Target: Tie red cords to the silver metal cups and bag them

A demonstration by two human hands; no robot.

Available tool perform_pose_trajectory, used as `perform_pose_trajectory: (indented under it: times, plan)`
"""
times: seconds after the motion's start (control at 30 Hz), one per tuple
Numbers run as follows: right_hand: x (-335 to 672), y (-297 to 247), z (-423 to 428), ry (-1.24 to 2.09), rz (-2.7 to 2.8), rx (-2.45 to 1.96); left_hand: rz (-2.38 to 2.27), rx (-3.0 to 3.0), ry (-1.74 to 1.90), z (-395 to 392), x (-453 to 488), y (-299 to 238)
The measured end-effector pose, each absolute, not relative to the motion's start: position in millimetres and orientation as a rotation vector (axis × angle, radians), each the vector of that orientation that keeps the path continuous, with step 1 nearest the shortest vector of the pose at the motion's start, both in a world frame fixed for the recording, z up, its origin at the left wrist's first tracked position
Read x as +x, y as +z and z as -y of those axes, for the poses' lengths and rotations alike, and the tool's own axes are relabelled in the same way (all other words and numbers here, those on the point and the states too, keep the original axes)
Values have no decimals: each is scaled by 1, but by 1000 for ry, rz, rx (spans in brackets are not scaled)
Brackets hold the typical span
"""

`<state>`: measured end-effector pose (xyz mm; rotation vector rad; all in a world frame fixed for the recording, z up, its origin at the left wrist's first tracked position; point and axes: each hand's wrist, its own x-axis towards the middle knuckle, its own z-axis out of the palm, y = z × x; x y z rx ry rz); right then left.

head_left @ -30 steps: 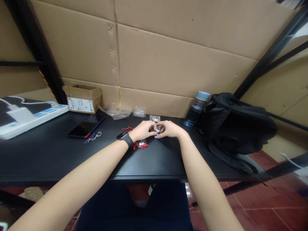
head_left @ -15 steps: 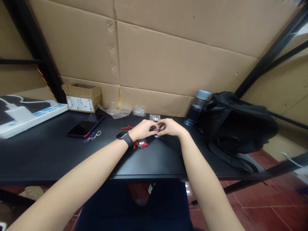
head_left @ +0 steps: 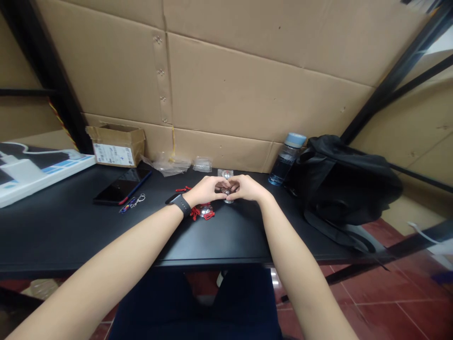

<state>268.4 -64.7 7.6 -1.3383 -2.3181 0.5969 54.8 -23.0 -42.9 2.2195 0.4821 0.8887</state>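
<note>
My left hand (head_left: 208,190), with a dark watch on its wrist, and my right hand (head_left: 248,187) meet over the table. The fingers of both curl round a small shiny, clear round piece (head_left: 227,192), which they partly hide; its kind I cannot make out. Just behind the fingertips lies a small flat clear packet (head_left: 225,174) with a silvery round middle. Under and beside my left wrist is a shiny round piece (head_left: 205,211) with red cords. Another red cord (head_left: 183,189) shows beyond the left hand.
On the black table (head_left: 215,241) stand an open cardboard box (head_left: 118,144), a phone (head_left: 122,186), a keyring (head_left: 132,203) and clear plastic bags (head_left: 170,165). A white power strip (head_left: 53,174) lies left. A water bottle (head_left: 286,160) and black backpack (head_left: 347,184) are right.
The view has shifted slightly, so everything sits a little further left. Both hands stay together round the small piece, with the fingers slightly rearranged.
</note>
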Motion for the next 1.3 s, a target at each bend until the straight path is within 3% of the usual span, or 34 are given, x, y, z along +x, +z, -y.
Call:
perform_pose_trajectory:
  times: [0.17,0.4,0.83,1.13,1.3]
  plan:
    - [269,5,62,595,2280,-1258,-514,2196,950,24,54,-37]
    - [270,8,60,909,2030,-1056,-638,2188,1212,27,51,-23]
    - [288,9,61,1195,1770,-942,-609,2096,1339,37,53,-13]
    - [247,-13,48,1132,1340,-781,-759,2303,1734,40,62,-18]
    - [235,-9,54,1198,1283,-752,-845,2382,1733,38,60,-18]
